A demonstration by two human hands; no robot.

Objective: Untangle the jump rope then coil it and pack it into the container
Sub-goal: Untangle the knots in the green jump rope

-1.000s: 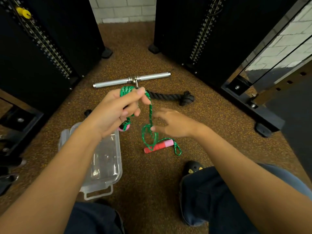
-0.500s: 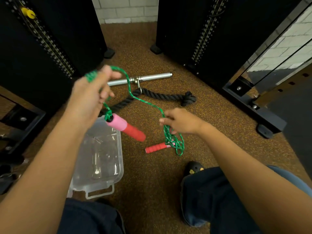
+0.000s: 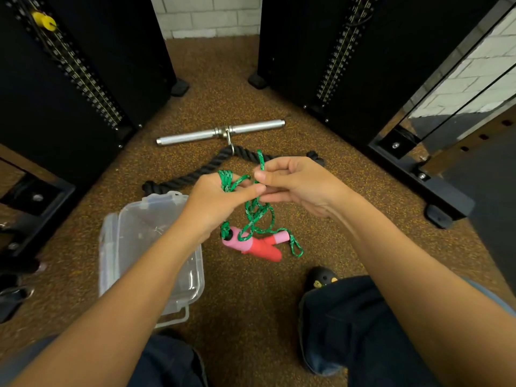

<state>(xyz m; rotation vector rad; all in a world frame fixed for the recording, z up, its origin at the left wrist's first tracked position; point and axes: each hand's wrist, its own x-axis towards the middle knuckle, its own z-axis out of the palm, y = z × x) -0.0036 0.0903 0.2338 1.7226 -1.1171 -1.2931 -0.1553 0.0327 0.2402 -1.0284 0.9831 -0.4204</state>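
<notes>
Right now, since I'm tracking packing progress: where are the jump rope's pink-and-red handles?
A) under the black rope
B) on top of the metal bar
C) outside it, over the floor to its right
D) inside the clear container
C: both handles show against the brown floor just right of the clear container, tangled in loops of green rope; neither is inside it.

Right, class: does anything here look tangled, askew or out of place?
Yes: the green jump rope hangs from the left hand and right hand in a tangled snarl, its pink-and-red handles crossed below, uncoiled.
</notes>
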